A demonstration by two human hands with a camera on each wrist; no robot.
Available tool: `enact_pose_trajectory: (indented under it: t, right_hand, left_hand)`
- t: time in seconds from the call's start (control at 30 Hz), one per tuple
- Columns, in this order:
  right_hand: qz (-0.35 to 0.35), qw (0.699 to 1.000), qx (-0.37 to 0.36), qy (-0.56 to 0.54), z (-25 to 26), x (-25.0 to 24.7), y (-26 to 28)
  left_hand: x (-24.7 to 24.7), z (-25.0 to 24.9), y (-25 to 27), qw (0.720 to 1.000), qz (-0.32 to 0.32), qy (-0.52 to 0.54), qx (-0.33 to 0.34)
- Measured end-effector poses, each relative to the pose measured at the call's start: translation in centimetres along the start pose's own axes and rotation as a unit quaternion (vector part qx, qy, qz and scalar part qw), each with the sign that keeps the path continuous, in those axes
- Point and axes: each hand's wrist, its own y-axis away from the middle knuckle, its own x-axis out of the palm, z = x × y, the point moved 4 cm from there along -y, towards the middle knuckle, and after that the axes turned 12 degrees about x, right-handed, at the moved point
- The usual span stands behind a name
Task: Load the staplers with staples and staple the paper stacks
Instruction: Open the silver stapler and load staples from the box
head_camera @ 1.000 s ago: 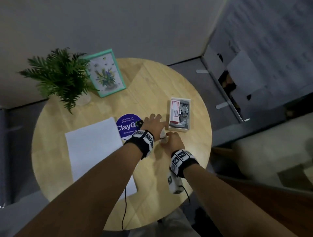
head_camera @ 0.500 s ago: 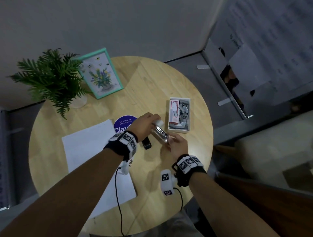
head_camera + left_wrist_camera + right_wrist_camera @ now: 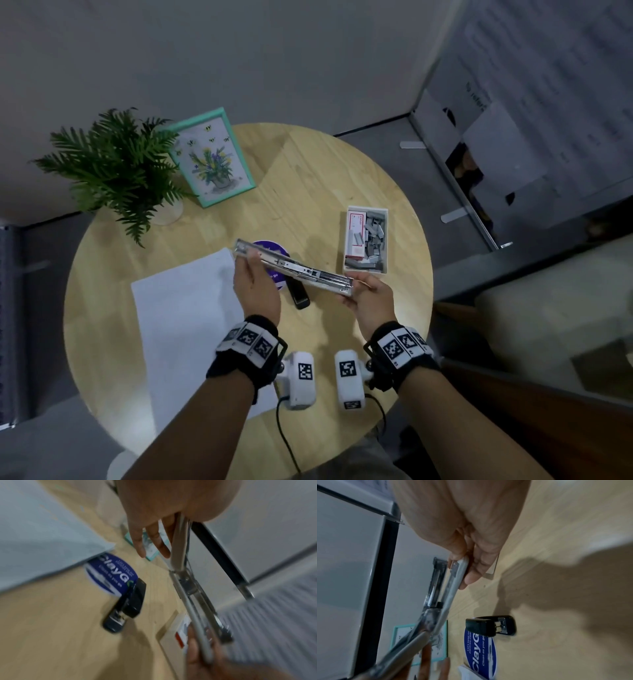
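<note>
A white and silver stapler [image 3: 294, 269] is swung open almost flat and held above the round table [image 3: 342, 178]. My left hand [image 3: 248, 262] grips its far-left end and my right hand [image 3: 358, 291] grips its right end. The left wrist view shows the stapler [image 3: 188, 589] with its metal staple channel bare, though the picture is blurred. In the right wrist view my fingers [image 3: 476, 566] curl round the stapler [image 3: 448, 592]. A black stapler [image 3: 297, 294] lies shut on the table below. The white paper stack [image 3: 185, 325] lies to the left. An open box of staples [image 3: 366, 241] sits to the right.
A purple round sticker [image 3: 275, 250] lies partly under the held stapler. A potted fern [image 3: 113, 171] and a teal picture frame [image 3: 214, 157] stand at the table's far left. Cables hang from the wrist cameras by the near table edge [image 3: 308, 445].
Both hands have lifted the white stapler off the table and moved apart, swinging it open flat. The head view has tilted down a little.
</note>
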Motion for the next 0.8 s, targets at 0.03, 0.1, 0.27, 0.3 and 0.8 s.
enact_pose_trajectory:
  t: [0.03, 0.1, 0.27, 0.3, 0.8]
  right_hand:
    - [0.001, 1.000, 0.005, 0.001, -0.2, 0.0, 0.1]
    - [0.006, 1.000, 0.005, 0.007, -0.3, 0.1, 0.6]
    - [0.010, 0.983, -0.107, 0.148, 2.2, -0.6, 0.3]
    - [-0.021, 0.965, -0.148, 0.215, 3.3, -0.9, 0.0]
    - [-0.139, 0.659, -0.162, 0.721, 7.6, 2.6, -5.8]
  left_hand:
    - [0.1, 0.6, 0.2, 0.993, -0.020, 0.092, -0.076]
    - [0.6, 1.1, 1.0, 0.947, -0.003, 0.250, -0.199]
    - [-0.1, 0.9, 1.4, 0.899, 0.038, 0.362, -0.245]
    - [-0.4, 1.0, 1.1, 0.901, 0.033, 0.362, -0.238]
    - [-1.4, 1.7, 0.8, 0.906, 0.010, 0.342, -0.249]
